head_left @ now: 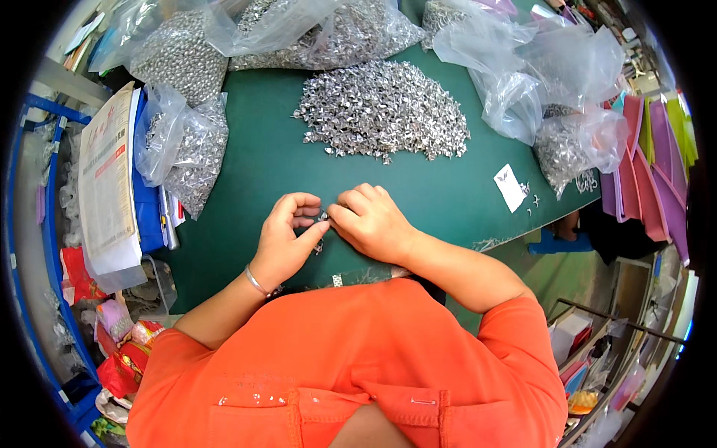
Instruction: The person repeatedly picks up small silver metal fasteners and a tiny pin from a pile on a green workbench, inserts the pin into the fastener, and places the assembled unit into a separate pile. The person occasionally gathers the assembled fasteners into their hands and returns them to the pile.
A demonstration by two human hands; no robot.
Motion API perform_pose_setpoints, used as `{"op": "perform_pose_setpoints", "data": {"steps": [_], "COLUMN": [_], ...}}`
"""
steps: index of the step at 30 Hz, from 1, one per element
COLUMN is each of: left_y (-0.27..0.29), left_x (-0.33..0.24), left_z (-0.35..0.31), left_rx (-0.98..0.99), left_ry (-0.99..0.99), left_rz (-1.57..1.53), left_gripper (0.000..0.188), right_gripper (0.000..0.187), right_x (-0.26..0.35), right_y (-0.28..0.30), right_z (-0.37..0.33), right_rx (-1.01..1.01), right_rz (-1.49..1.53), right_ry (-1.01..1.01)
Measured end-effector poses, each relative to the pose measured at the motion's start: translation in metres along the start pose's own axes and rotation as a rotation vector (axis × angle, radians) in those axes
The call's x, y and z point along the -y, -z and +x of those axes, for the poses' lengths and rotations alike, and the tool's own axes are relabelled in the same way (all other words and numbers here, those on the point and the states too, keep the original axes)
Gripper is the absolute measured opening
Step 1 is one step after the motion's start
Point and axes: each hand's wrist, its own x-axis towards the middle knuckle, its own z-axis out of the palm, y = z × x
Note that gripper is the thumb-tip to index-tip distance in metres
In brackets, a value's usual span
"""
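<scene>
My left hand [290, 230] and my right hand [372, 222] meet above the near middle of the green table [261, 160]. Between the fingertips sits a small shiny silver metal piece [323, 216], mostly covered by the fingers. Both hands are closed in a pinch at it; its exact shape cannot be made out. Another silver bit [319, 245] shows just under my left thumb. Beyond the hands lies a broad heap of small silver metal pieces [385, 108], loose on the tabletop. My left wrist carries a silver bangle.
Clear plastic bags of silver parts stand at the back left [179, 56], back middle [328, 37], left [196, 160] and right [571, 145]. A white card [510, 187] lies near a few loose pieces. Newspaper and folders [112, 179] border the left edge; colored folders [650, 168] stand at right.
</scene>
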Motion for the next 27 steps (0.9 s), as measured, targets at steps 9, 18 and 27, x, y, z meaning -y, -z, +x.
{"op": "perform_pose_setpoints", "data": {"steps": [9,18,27], "left_y": [-0.011,-0.018,-0.016], "left_x": [-0.006,0.001,-0.025], "left_z": [0.016,0.030,0.034], "left_rx": [0.266,0.422,0.263], "left_ry": [0.386,0.361,0.288], "left_rz": [-1.426,-2.030,-1.912], "left_gripper": [0.045,0.040,0.030], "right_gripper": [0.008,0.009,0.014], "right_x": [0.023,0.031,0.023], "right_y": [0.000,0.029,0.050], "right_z": [0.045,0.041,0.034], "right_rx": [-0.478,-0.385,-0.404], "right_rz": [0.591,0.720,0.409], "right_ry": [-0.353,-0.247,-0.307]}}
